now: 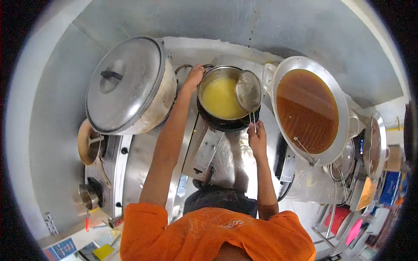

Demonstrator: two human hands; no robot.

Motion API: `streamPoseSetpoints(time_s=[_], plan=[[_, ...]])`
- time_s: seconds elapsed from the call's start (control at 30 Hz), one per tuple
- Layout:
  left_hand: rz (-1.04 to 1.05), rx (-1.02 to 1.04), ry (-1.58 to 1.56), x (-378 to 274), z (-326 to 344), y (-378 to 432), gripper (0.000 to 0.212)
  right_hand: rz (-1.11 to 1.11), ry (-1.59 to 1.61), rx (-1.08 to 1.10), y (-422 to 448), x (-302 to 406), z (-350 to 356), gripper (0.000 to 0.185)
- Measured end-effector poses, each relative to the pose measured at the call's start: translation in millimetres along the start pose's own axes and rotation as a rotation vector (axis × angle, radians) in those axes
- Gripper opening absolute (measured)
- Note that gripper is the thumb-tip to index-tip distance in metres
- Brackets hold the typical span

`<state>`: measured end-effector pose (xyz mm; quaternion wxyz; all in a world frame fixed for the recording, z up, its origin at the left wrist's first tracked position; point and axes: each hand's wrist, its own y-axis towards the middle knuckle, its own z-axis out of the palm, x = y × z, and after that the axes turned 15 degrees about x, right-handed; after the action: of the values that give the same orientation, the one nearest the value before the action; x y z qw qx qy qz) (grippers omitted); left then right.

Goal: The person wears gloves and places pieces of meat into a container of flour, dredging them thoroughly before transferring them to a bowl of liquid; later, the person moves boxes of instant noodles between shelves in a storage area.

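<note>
A round metal pot [220, 96] of yellow liquid sits on a stove in front of me, its lower outside dark. My left hand [196, 75] is at the pot's far left rim, by a dark handle; its fingers are partly hidden, so I cannot tell whether they grip it. My right hand [257, 137] is closed on the wire handle of a fine-mesh strainer [249, 91]. The strainer's round head lies over the right part of the pot's opening. A wide metal pan [341, 98] of reddish-brown liquid stands to the right of the pot.
A large lidded aluminium pot [130, 88] stands at the left. Beyond it are a tan pan [85, 143] and a small metal pot [88, 195] on another stove. A thin wire tool [307, 151] rests over the wide pan's near rim. A metal wall [209, 19] rises behind.
</note>
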<state>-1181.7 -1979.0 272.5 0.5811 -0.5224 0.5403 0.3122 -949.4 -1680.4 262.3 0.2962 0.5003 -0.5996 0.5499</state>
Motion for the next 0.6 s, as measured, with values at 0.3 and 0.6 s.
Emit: streamPoseSetpoints(time_s=[0.3, 0.6], plan=[[0.145, -0.123, -0.074, 20.4, 21.4, 28.4, 0.035, -0.197, 0.219, -0.042, 5.0, -7.2, 3.8, 0.033], [0.083, -0.084, -0.16, 29.8, 25.7, 22.6, 0.037, -0.063, 0.128, -0.033, 10.4, -4.3, -18.9, 0.051]])
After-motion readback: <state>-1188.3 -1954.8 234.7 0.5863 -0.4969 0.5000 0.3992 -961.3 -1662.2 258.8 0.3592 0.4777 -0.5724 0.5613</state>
